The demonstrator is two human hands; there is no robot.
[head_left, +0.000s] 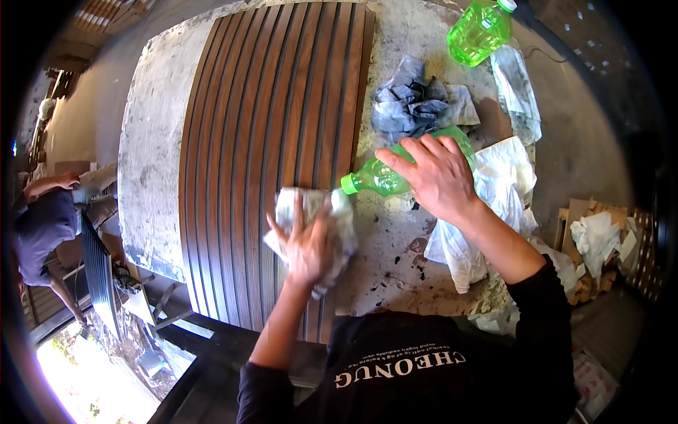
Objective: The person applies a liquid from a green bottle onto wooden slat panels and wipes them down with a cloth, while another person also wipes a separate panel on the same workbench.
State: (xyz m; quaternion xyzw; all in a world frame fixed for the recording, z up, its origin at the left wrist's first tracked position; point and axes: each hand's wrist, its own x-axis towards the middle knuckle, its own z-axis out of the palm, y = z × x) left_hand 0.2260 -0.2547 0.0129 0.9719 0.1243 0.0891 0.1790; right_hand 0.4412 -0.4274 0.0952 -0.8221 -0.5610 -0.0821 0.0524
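A brown wood slat panel with dark grooves lies lengthwise on the worktable. On its near right part my left hand holds a pale, crumpled cloth, the fingers spread over it. My right hand is wrapped round a clear green plastic bottle. The bottle lies tilted, its bright green cap end pointing left, right beside the cloth. Whether liquid comes out cannot be made out. The palm hides part of the bottle's body.
Blue-grey rags and white cloths lie right of the panel. Another green bottle stands at the far right corner, near a pale folded cloth. Boxes with white scraps sit off the table's right. Another person is at the left.
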